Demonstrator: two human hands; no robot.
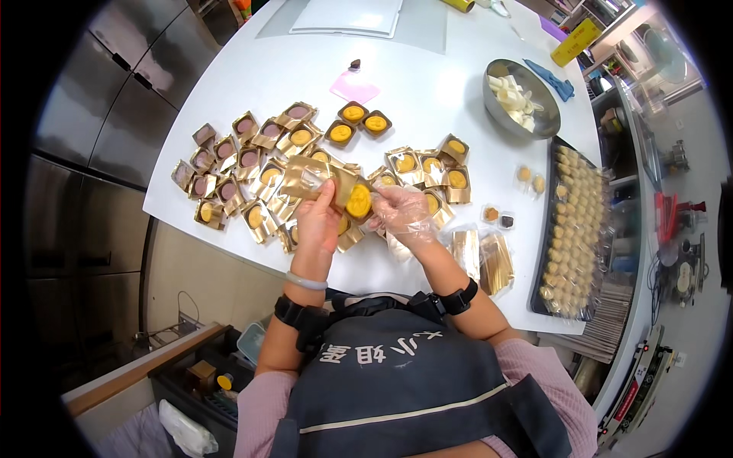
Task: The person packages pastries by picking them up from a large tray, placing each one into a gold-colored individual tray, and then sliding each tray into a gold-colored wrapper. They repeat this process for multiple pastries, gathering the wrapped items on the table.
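Observation:
My bare left hand [318, 223] pinches a gold pouch with a clear window [304, 174] between thumb and fingers. In a thin clear plastic glove, my right hand [405, 214] grips a round yellow molded cake [359, 201] at the pouch's right end. How far the cake sits inside the pouch I cannot tell. Under and around both hands lie many gold pouches with yellow cakes [271, 174], and farther left are ones with purple cakes [249, 158]. Beyond my hands, three yellow cakes [353, 113] rest unwrapped in small dark trays.
Flat gold pouches [496, 263] are stacked right of my right hand. A black tray of small pale dough balls [573, 229] lies along the right edge under clear film. Behind it stand a steel bowl with white pieces [521, 99] and a blue glove [550, 79]. A pink sheet [354, 86] lies mid-table.

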